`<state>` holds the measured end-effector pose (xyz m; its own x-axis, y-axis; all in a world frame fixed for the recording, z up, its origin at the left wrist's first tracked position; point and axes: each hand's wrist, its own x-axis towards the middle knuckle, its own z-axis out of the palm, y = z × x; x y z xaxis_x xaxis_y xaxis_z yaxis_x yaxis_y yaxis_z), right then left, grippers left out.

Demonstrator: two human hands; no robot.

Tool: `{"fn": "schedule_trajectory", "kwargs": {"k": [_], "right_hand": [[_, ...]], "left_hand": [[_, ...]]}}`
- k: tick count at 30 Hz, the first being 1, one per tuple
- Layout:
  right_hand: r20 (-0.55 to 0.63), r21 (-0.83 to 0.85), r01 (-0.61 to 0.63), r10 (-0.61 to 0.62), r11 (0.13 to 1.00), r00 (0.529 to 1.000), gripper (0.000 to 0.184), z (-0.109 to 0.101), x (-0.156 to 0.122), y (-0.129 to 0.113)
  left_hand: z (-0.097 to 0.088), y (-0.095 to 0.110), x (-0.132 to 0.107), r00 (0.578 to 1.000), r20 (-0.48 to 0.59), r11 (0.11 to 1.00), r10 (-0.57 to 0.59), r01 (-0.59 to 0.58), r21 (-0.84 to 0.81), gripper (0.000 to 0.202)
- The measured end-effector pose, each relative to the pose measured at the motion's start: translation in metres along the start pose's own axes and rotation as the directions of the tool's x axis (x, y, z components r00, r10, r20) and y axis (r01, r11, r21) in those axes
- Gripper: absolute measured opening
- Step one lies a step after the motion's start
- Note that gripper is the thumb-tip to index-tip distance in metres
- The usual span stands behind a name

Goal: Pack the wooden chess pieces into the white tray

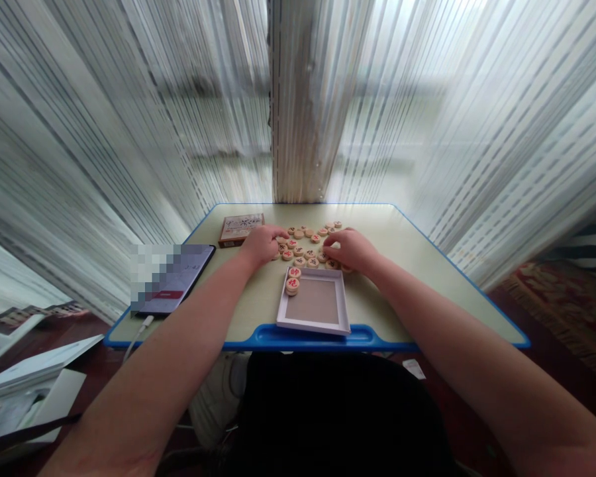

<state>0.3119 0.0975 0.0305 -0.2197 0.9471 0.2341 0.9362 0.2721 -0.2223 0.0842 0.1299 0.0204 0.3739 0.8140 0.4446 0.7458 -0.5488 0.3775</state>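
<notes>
Round wooden xiangqi pieces with red and dark characters lie loosely in the middle of the table. My left hand is at their left side, index finger stretched over the pieces and nothing visible in its grasp. At the right side, my right hand reaches over several pieces, its thumb and fingers bent but apart; part of the pile is hidden under it. Nearer to me, a shallow white box tray holds a red-marked piece and another red-marked piece in its far left corner.
A brown box with Chinese characters lies at the back left. A tablet, partly pixelated, rests at the left edge with a white cable. The blue-rimmed table stands against striped curtains.
</notes>
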Motion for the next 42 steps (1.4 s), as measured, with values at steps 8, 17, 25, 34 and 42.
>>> {"fn": "schedule_trajectory", "kwargs": {"k": [8,17,25,34,42], "right_hand": [[-0.037,0.132,-0.036,0.041,0.991,0.998,0.022,0.001,0.001,-0.002],[0.012,0.328,0.422,-0.451,0.845,0.893,0.018,-0.024,-0.039,-0.027],[0.233,0.297,0.547,-0.614,0.783,0.754,0.02,-0.03,-0.049,-0.042],[0.294,0.3,0.506,-0.583,0.809,0.758,0.024,-0.042,-0.052,-0.042],[0.306,0.313,0.464,-0.551,0.829,0.777,0.015,-0.045,-0.057,-0.04]], "left_hand": [[-0.007,0.01,-0.003,0.999,0.019,0.999,-0.038,0.038,-0.004,0.03],[-0.014,0.015,-0.003,0.998,0.048,0.998,-0.04,0.042,-0.054,0.026],[-0.023,0.021,-0.006,0.954,0.289,0.956,-0.074,0.15,-0.251,0.023],[-0.023,0.02,-0.004,0.963,0.261,0.991,-0.072,0.098,-0.087,0.021],[-0.023,0.02,-0.003,0.966,0.257,0.997,-0.038,0.021,0.069,0.022]]}}
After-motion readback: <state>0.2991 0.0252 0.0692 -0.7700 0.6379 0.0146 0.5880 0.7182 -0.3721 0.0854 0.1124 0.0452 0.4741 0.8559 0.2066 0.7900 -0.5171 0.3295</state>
